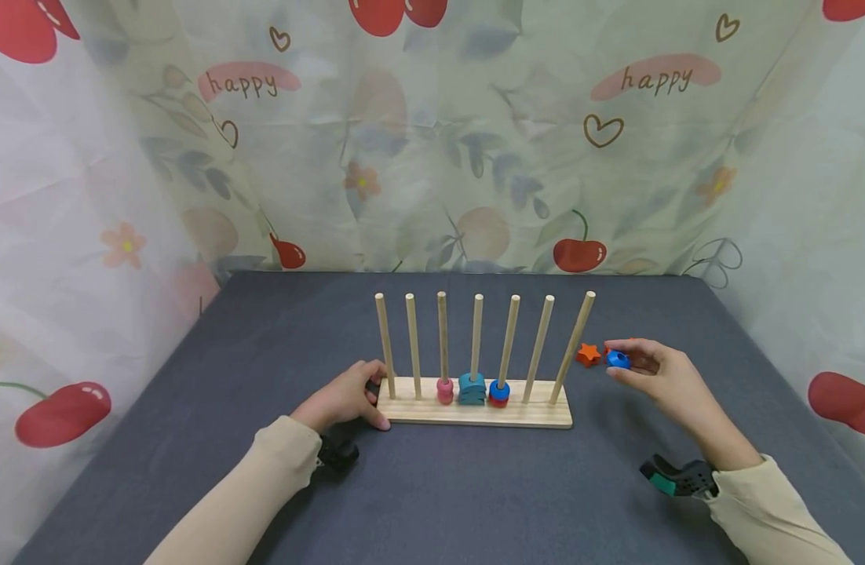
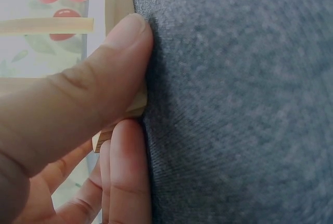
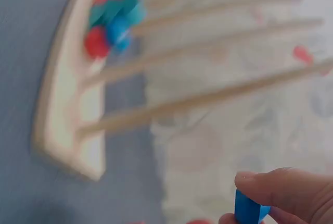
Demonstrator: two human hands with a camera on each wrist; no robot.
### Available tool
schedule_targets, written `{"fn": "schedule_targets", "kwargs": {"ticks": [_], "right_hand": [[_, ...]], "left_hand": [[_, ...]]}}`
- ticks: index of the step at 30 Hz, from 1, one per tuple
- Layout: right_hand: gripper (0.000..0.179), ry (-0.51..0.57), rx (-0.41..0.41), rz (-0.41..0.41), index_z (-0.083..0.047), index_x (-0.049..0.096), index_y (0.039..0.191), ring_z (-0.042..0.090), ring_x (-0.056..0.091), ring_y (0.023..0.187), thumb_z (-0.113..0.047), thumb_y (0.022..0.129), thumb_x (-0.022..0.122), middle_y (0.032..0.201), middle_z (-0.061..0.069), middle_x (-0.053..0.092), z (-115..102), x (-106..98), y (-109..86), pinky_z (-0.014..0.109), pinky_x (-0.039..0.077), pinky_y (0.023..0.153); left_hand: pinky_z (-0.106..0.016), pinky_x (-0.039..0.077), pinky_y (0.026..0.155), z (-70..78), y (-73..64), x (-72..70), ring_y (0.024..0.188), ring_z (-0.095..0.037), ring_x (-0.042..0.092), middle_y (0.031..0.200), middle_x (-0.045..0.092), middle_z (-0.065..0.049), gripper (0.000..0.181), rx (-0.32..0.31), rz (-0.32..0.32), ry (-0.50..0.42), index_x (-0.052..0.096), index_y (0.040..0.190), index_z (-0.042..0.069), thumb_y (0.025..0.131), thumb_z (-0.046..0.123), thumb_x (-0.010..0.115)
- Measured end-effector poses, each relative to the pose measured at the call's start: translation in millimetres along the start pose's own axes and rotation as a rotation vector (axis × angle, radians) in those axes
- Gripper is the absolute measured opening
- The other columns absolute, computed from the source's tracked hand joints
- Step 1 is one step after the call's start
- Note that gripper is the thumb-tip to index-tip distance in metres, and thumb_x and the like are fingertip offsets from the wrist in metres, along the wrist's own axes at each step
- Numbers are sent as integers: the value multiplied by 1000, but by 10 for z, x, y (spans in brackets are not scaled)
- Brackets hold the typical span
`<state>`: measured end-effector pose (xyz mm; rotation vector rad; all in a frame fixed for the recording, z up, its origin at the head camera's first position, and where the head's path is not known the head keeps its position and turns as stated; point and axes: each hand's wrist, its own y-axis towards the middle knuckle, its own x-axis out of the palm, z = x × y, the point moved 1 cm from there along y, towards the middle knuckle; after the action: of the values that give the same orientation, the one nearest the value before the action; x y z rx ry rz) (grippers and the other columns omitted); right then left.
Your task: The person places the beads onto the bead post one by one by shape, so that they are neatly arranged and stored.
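Observation:
A wooden peg board (image 1: 418,410) with several upright pegs lies on the dark table. My left hand (image 1: 343,397) grips its left end, thumb (image 2: 117,60) at the front edge and fingers curled at the end face. Pink beads (image 1: 444,391), teal scalloped beads (image 1: 472,390) and a blue bead (image 1: 499,390) above a red bead (image 1: 499,403) sit low on three middle pegs. Right of the board, my right hand (image 1: 666,375) pinches a loose blue bead (image 1: 618,359) between thumb and fingers, apart from the pegs. The right wrist view shows this blue bead (image 3: 247,208) partly covered by fingers.
An orange star bead (image 1: 588,355) lies on the table just beyond the board's right end. More orange shows beside the right hand, mostly hidden. The rightmost peg (image 1: 572,348) leans outward in the head view. A patterned curtain (image 1: 432,157) hangs behind the table.

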<state>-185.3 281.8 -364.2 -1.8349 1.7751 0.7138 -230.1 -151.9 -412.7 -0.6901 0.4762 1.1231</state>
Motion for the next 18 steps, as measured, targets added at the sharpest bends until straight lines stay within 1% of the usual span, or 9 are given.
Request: {"fn": "schedule_targets", "kwargs": {"ticks": [1, 3, 5, 7, 9, 11, 14, 18], "right_hand": [[58, 19, -6, 4, -8, 56, 134, 0, 59, 96, -42, 89, 68, 133, 17, 55, -58, -2, -13, 16, 49, 75], [58, 59, -14, 12, -11, 55, 135, -8, 57, 93, -43, 89, 67, 133, 14, 56, -169, -16, -50, 14, 48, 76], [57, 109, -25, 30, -11, 54, 135, -8, 57, 93, -42, 89, 67, 130, 10, 57, -288, -33, -94, 13, 48, 77], [53, 165, -50, 62, -12, 55, 135, -6, 60, 93, -39, 90, 67, 123, 2, 61, -399, -45, -142, 14, 49, 77], [49, 235, -89, 105, -12, 55, 134, -3, 61, 94, -33, 91, 67, 115, -6, 63, -509, -50, -188, 14, 50, 78], [45, 306, -133, 155, -11, 56, 132, -2, 62, 95, -27, 91, 68, 110, -13, 64, -610, -48, -225, 13, 50, 78], [44, 444, -197, 218, -9, 57, 132, 0, 63, 96, -17, 90, 68, 111, -11, 64, -758, -46, -270, 11, 49, 79], [45, 622, -252, 251, -7, 57, 131, 5, 63, 99, -10, 89, 69, 119, -1, 60, -952, -47, -326, 13, 50, 80]], "left_hand": [[-33, 49, 79, -3, -2, -1, 93, -21, 56, 113, 47, -11, 73, 2, 0, -4, 54, 120, 6, 57, 2, 92], [-32, 48, 78, -12, -1, 0, 93, -22, 56, 113, 47, -11, 73, 8, 0, -8, 55, 119, 5, 57, 2, 92], [-31, 48, 78, -16, -2, 0, 94, -22, 56, 113, 47, -11, 72, 10, 0, -10, 55, 119, 6, 57, 2, 92], [-32, 48, 78, -14, -3, 1, 94, -22, 55, 113, 47, -12, 72, 11, -2, -11, 55, 119, 6, 57, 3, 92], [-32, 48, 78, -11, -4, 1, 94, -22, 55, 113, 47, -11, 72, 10, -1, -12, 55, 119, 6, 58, 3, 92], [-32, 48, 78, -9, -9, 1, 94, -22, 55, 113, 47, -11, 72, 13, 0, -13, 55, 119, 6, 58, 3, 92], [-32, 48, 78, -10, -13, -2, 93, -22, 55, 113, 47, -11, 72, 18, 1, -13, 55, 119, 6, 57, 2, 92], [-32, 48, 77, -11, -11, -13, 93, -22, 56, 113, 46, -12, 72, 22, -3, -12, 55, 118, 5, 57, 3, 92]]}}
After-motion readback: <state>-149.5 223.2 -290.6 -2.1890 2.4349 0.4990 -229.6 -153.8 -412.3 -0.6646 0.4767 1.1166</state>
